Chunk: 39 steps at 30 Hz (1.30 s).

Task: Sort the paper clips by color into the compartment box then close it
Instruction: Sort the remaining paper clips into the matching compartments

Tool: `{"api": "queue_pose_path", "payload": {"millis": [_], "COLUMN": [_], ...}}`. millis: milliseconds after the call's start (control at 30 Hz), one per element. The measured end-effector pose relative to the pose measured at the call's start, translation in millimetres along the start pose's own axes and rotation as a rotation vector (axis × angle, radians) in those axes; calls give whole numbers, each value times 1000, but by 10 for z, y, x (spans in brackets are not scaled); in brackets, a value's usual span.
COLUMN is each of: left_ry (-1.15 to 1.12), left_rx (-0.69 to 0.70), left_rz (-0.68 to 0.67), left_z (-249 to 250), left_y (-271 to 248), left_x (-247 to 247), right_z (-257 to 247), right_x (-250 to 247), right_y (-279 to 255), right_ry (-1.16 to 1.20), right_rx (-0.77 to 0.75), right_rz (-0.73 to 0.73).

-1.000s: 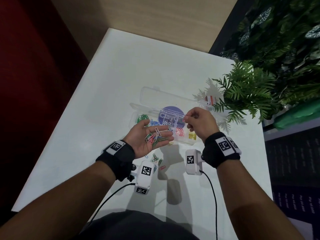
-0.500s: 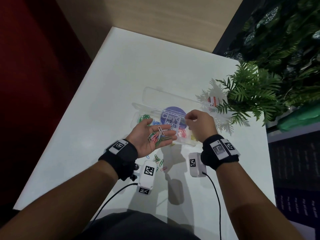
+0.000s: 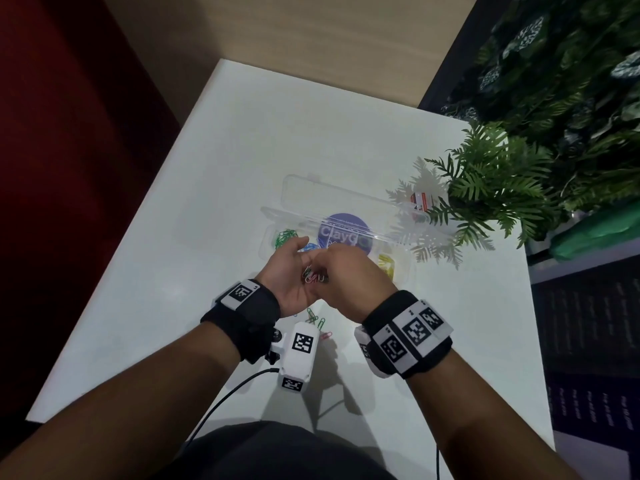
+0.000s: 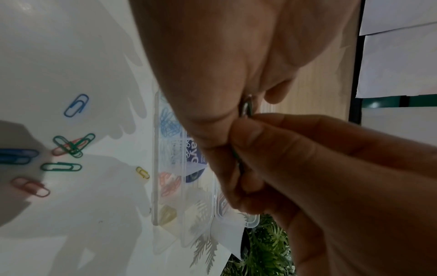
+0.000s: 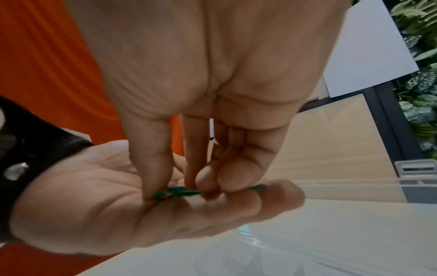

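While the left hand [image 3: 294, 278] lies palm-up, cupping mixed paper clips [image 3: 313, 276] above the near bench [image 3: 173, 271], right-hand fingers [image 5: 208, 179] pinch a green clip [image 5: 179, 192] lying along its fingers; the compartment box [image 3: 401, 268] sits just beyond, open.

Table [image 3: 311, 133] white; compartment box [image 3: 346, 192] clear plastic, its lid carrying a purple round sticker [image 3: 344, 230] with white lettering; within it, clips grouped as green [image 3: 284, 236], blue [image 4: 169, 122], pink-red [image 4: 169, 184] and yellow [image 3: 386, 263]. Loose clips [image 4: 68, 147] on the table: blue, green, pink-red, one yellow; the clip pinched [image 5: 176, 192] green; wristbands [image 3: 408, 334] black with black-and-white square-coded tags; fern [image 3: 495, 181] green.
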<state>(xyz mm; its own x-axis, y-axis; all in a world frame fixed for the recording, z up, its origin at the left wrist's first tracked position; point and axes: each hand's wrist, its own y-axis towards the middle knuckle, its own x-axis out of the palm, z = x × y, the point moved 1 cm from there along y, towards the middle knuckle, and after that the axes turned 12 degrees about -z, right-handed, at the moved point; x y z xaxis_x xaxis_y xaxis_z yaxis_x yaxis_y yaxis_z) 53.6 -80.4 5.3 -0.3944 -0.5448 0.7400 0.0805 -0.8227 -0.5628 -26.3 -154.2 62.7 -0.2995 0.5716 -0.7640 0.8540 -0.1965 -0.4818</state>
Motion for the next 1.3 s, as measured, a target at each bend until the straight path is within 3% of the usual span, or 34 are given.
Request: {"api": "queue_pose_path", "payload": {"millis": [167,500,667,800,933,1100,1300], "left_ry": [17,-74,-92,-64,-55,-60,-95], "left_rx": [28,41,37,31,16,1,29], "left_rz": [8,-74,-150,-167,-174,-133,-128], "left_z": [-10,-18,-14,-20,1,39,89], "left_y": [-13,-28,-36,-34,-26,-41,-51], "left_x": [-2,18,34,31,14,-41,-126], "right_z": [-20,77,169,209,304,614,1044], "right_x": [32,62,-21,-46,-107,-234,-145], "right_y": [10,20,-7,4,20,39,227], "right_ry": [-94,-95,262,313,525,645,475], "right_rx": [-4,-63,17,30,39,147,378], "right_rz": [-12,122,201,178,225,339,334]}}
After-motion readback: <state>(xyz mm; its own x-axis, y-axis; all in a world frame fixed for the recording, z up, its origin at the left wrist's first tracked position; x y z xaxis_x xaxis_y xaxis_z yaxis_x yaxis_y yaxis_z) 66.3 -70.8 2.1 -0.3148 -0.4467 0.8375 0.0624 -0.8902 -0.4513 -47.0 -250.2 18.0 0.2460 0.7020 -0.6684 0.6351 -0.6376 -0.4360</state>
